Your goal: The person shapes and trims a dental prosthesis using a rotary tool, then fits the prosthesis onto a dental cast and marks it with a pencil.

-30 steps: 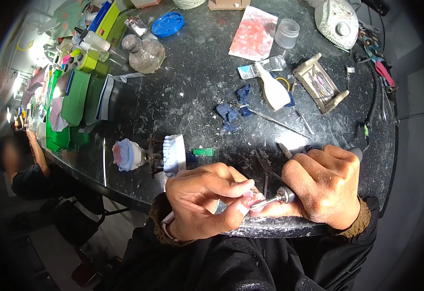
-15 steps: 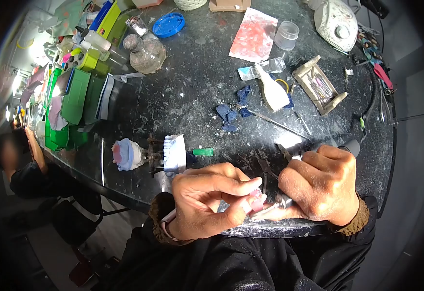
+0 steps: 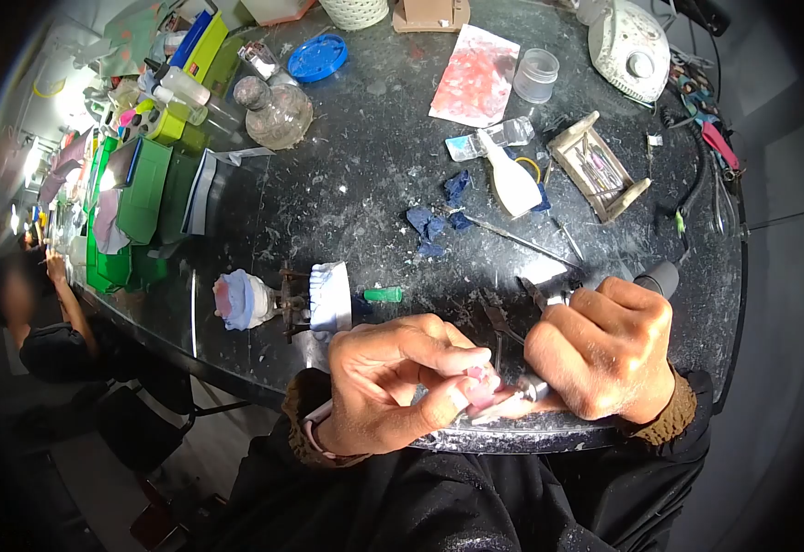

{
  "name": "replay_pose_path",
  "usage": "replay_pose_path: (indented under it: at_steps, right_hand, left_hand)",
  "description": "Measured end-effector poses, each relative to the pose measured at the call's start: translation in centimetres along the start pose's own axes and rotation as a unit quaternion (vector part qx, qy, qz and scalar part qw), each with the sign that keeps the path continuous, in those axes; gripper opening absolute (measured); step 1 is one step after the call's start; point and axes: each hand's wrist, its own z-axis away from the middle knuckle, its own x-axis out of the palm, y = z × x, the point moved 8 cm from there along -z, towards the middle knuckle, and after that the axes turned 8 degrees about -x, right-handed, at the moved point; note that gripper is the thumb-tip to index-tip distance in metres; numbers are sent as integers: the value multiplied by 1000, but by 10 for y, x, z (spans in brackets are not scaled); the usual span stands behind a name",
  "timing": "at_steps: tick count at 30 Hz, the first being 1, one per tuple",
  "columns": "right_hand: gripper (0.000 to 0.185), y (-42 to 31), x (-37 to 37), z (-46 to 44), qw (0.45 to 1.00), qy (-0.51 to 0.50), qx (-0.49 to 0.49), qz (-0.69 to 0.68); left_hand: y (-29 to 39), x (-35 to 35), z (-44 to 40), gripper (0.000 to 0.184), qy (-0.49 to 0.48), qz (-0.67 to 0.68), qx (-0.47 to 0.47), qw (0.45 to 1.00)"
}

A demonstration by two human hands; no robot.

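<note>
1. the left hand (image 3: pixel 393 385) pinches a small glossy pink piece (image 3: pixel 483 386) between thumb and forefinger, just over the near edge of the black, dust-speckled table (image 3: pixel 356 166).
2. the right hand (image 3: pixel 600 350) is curled closed around a rotary handpiece with a silver metal collar (image 3: pixel 534 387); its tip points left, close to the pink piece, though i cannot tell whether they touch.
3. beyond the left hand stands a pale blue-white dental cast (image 3: pixel 330 296), joined by a brown metal frame (image 3: pixel 290 299) to a blue-and-white cast with a pink patch (image 3: pixel 242 300). a short green cylinder (image 3: pixel 383 294) lies just right of them.
4. farther off are crumpled navy scraps (image 3: pixel 427 228), a white plastic bottle (image 3: pixel 514 187) and a pale tray of slim tools (image 3: pixel 597 167).
5. farthest are a red-smeared sheet (image 3: pixel 477 78), a clear cup (image 3: pixel 536 75) and a round blue lid (image 3: pixel 317 59).
</note>
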Motion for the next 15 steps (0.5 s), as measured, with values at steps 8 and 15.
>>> replay_pose_path:
  at_steps: [8,15]
  right_hand:
    - [29,8,-7,-2,979,15,52,-196]
    - [22,20,2,0,874,-2,197,-445]
  left_hand:
    - [10,1,-2,14,22,29,82,996]
    - [23,4,1,14,65,-146,154,975]
